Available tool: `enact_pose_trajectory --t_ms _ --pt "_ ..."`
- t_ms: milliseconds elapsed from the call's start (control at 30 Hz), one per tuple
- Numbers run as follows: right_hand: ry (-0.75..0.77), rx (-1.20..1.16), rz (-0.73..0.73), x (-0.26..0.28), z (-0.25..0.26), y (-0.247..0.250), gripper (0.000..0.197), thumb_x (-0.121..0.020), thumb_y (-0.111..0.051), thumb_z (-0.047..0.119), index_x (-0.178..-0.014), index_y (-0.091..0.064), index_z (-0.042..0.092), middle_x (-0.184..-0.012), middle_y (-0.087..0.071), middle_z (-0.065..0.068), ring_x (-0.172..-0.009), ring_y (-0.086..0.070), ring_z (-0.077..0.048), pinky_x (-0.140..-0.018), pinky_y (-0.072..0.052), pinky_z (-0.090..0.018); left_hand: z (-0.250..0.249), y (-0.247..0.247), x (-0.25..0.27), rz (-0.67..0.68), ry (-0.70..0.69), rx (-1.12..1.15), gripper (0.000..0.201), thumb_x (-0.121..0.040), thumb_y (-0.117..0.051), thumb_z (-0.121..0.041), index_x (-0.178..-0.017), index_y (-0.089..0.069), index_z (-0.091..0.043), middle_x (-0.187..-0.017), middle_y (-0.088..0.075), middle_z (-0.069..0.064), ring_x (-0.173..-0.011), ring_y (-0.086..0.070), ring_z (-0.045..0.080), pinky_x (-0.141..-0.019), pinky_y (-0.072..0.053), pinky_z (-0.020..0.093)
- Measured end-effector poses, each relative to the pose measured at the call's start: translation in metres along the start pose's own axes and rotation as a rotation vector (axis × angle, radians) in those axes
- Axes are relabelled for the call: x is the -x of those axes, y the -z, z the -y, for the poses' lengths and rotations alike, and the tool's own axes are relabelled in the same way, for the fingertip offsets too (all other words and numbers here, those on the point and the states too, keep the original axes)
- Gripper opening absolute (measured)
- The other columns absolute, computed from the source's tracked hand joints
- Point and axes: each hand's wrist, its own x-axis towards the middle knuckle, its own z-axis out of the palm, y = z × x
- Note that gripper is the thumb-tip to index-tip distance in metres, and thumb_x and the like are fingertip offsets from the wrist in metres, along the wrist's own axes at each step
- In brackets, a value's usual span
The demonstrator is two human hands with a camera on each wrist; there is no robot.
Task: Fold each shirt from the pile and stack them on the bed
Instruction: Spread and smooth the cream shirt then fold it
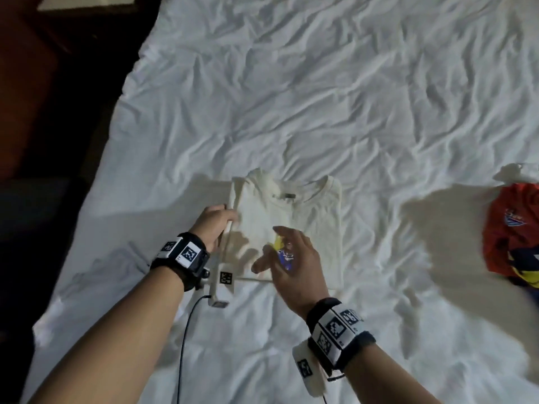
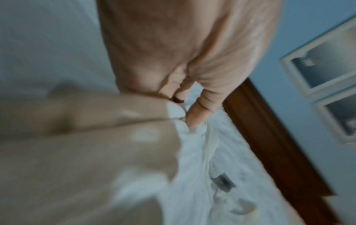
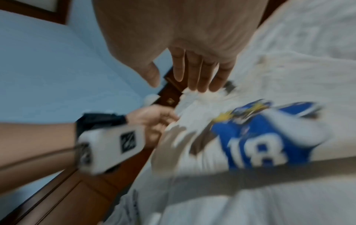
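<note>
The right hand (image 1: 294,263) hovers with fingers straight and relaxed just over the cream shirt (image 1: 309,217), holding nothing, likely poised to smooth the front. The left hand (image 1: 214,224) pinches the shirt's folded left edge, probably to keep that fold in place. The shirt lies collar-away on the bed (image 1: 320,97). Farther right, a red shirt (image 1: 507,231) lies crumpled.

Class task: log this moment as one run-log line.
left hand grips cream cotton T-shirt edge | right hand open above it | orange shirt unfolded on white bedsheet
</note>
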Motion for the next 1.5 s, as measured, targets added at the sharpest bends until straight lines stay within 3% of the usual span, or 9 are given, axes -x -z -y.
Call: enact_pose_trajectory --t_ms 167,367,467,600,767,933,1167,1333,1500 --pt "-0.479 0.270 -0.170 -0.030 -0.070 0.020 0.062 -0.100 -0.048 0.044 -0.148 -0.041 0.005 -0.149 -0.041 -0.017 -0.135 -0.035 -0.034 -0.114 -0.033 -0.051 0.065 0.018 -0.023 -0.072 0.101 0.016 0.032 -0.093 -0.064 -0.041 -0.095 -0.074 -0.011 -0.081 -0.063 0.006 -0.077 -0.058 0.026 -0.070 -0.044 0.032" --pt "-0.698 0.183 -0.021 -0.065 -0.099 0.019 0.064 -0.097 -0.049 0.063 -0.124 -0.050 0.005 -0.111 -0.063 -0.014 -0.096 -0.063 -0.033 -0.084 -0.055 -0.044 0.082 -0.016 -0.022 -0.192 -0.010 -0.251 0.059 -0.096 -0.051 -0.061 -0.127 -0.059 -0.012 -0.120 -0.065 0.012 -0.105 -0.062 0.033 -0.089 -0.049 0.040" --pt "-0.645 0.073 -0.157 -0.068 -0.092 0.028 0.046 -0.100 -0.054 0.050 -0.102 -0.059 0.004 -0.101 -0.068 -0.016 -0.085 -0.063 -0.032 -0.073 -0.052 -0.038 0.080 -0.027 -0.011 -0.266 -0.057 -0.290 0.048 -0.105 -0.040 -0.048 -0.122 -0.055 -0.007 -0.125 -0.064 0.020 -0.111 -0.060 0.039 -0.092 -0.048 0.043" --pt "-0.652 0.114 -0.159 -0.025 -0.082 0.046 0.035 -0.100 -0.058 0.040 -0.105 -0.050 0.007 -0.094 -0.061 -0.007 -0.072 -0.055 -0.017 -0.057 -0.038 -0.028 0.101 -0.035 0.021 -0.271 -0.051 -0.359 0.037 -0.109 -0.034 -0.040 -0.115 -0.053 -0.009 -0.122 -0.064 0.021 -0.112 -0.060 0.042 -0.090 -0.047 0.044" --pt "-0.723 0.197 -0.054 0.014 -0.110 0.058 0.044 -0.091 -0.072 0.036 -0.119 -0.043 0.020 -0.115 -0.062 -0.008 -0.089 -0.063 -0.020 -0.071 -0.053 -0.034 0.128 -0.036 0.044 -0.259 -0.039 -0.737 0.026 -0.105 -0.041 -0.031 -0.125 -0.044 -0.015 -0.121 -0.064 0.016 -0.106 -0.063 0.037 -0.083 -0.046 0.040" --pt "-0.396 0.252 -0.220 -0.031 -0.121 0.064 0.040 -0.097 -0.062 0.039 -0.132 -0.057 0.021 -0.129 -0.053 -0.007 -0.112 -0.057 -0.029 -0.097 -0.051 -0.050 0.099 -0.028 0.011 -0.455 -0.353 -0.666 0.025 -0.099 -0.056 -0.030 -0.119 -0.061 -0.015 -0.115 -0.059 0.010 -0.107 -0.055 0.030 -0.091 -0.051 0.047" --pt "-0.446 0.332 0.029 -0.083 -0.122 0.067 0.044 -0.092 -0.062 0.056 -0.130 -0.061 0.033 -0.115 -0.065 0.001 -0.106 -0.061 -0.024 -0.103 -0.044 -0.053 0.077 -0.028 -0.026 -0.255 -0.254 -0.423 0.024 -0.098 -0.064 -0.038 -0.108 -0.067 -0.017 -0.102 -0.071 0.001 -0.090 -0.065 0.021 -0.082 -0.056 0.035" --pt "-0.426 0.179 -0.134 -0.090 -0.123 0.070 0.026 -0.087 -0.074 0.048 -0.088 -0.067 0.023 -0.093 -0.069 0.004 -0.089 -0.066 -0.023 -0.084 -0.055 -0.043 0.086 -0.018 -0.035 -0.317 -0.269 -0.372 0.026 -0.098 -0.064 -0.032 -0.083 -0.053 -0.014 -0.078 -0.060 0.001 -0.075 -0.058 0.025 -0.070 -0.048 0.037" --pt "-0.481 0.079 -0.210 -0.086 -0.124 0.068 0.036 -0.084 -0.078 0.051 -0.100 -0.065 0.021 -0.091 -0.069 0.007 -0.089 -0.069 -0.019 -0.076 -0.056 -0.034 0.085 -0.020 -0.031 -0.296 -0.222 -0.290 0.032 -0.099 -0.062 -0.045 -0.102 -0.063 -0.013 -0.092 -0.065 -0.004 -0.086 -0.063 0.019 -0.075 -0.048 0.032"
